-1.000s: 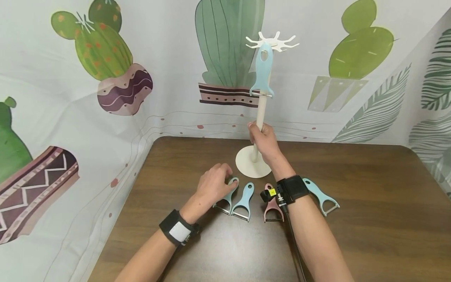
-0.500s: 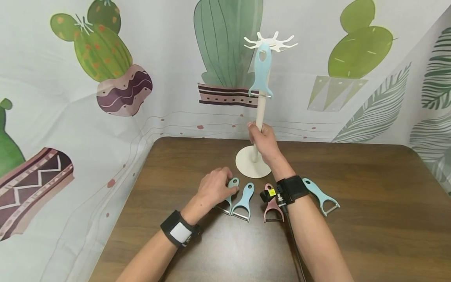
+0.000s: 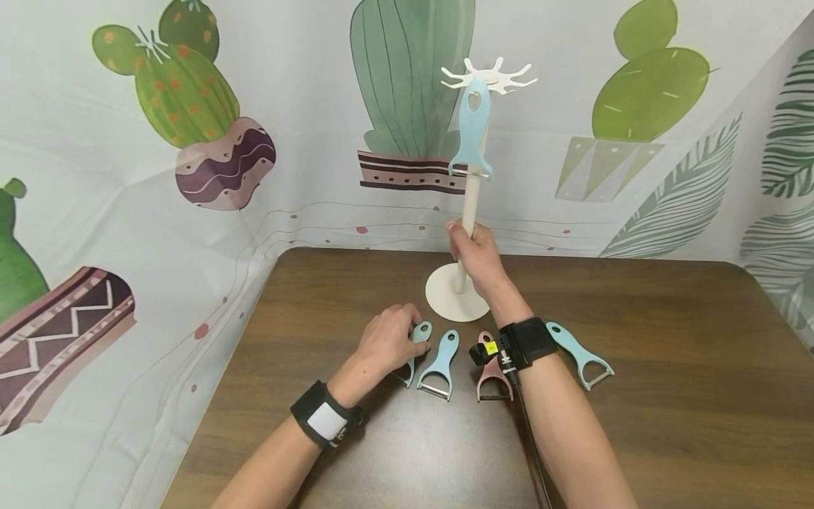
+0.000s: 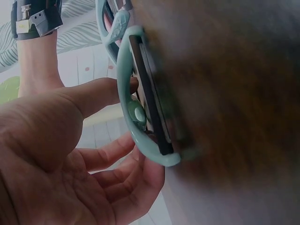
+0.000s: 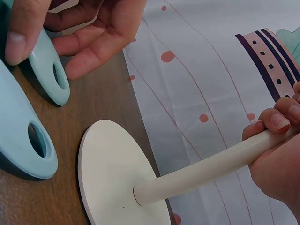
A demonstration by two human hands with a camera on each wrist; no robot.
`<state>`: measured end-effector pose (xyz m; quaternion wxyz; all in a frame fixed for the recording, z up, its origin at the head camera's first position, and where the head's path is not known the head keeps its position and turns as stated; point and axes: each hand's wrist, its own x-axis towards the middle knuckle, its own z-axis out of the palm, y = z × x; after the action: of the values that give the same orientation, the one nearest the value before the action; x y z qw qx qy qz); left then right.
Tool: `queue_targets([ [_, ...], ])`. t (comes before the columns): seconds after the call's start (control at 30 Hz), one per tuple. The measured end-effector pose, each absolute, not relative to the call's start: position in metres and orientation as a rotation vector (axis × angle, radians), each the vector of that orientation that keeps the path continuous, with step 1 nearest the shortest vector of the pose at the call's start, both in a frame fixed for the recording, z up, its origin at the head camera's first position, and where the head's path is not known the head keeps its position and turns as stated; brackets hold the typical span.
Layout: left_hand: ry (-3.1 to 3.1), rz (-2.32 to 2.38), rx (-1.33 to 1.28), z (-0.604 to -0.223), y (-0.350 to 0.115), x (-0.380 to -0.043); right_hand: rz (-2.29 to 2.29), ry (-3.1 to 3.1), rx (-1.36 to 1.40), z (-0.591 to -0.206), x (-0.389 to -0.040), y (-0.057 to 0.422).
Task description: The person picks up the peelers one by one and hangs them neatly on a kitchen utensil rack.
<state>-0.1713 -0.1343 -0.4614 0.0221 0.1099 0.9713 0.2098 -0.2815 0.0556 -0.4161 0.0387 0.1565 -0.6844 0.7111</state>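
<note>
Left grip pinches a teal peeler on the table; right grip wraps the stand pole. No readable writing.

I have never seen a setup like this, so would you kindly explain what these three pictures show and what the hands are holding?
No machine here: a person works bare-handed, wearing one camera on the head and one strapped to each wrist.

The wide picture is the head view, looking down at a brown table. The right hand grips the pole of a cream hanging stand; one blue peeler hangs from its top hooks. The left hand pinches the leftmost mint peeler lying on the table. Beside it lie a blue peeler, a pink one partly behind the wrist strap, and another blue one.

The left wrist view shows that mint peeler's blade close up between thumb and fingers. The right wrist view shows the stand's round base and the gripped pole.
</note>
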Motion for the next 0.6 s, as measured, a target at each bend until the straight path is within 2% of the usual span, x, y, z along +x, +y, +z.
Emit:
queue_targets([
  [0.6,3.016,0.678,0.344,-0.4587,-0.1332,-0.1661,2.187,-2.114,0.464,-0.4165,-0.2811,0.057],
])
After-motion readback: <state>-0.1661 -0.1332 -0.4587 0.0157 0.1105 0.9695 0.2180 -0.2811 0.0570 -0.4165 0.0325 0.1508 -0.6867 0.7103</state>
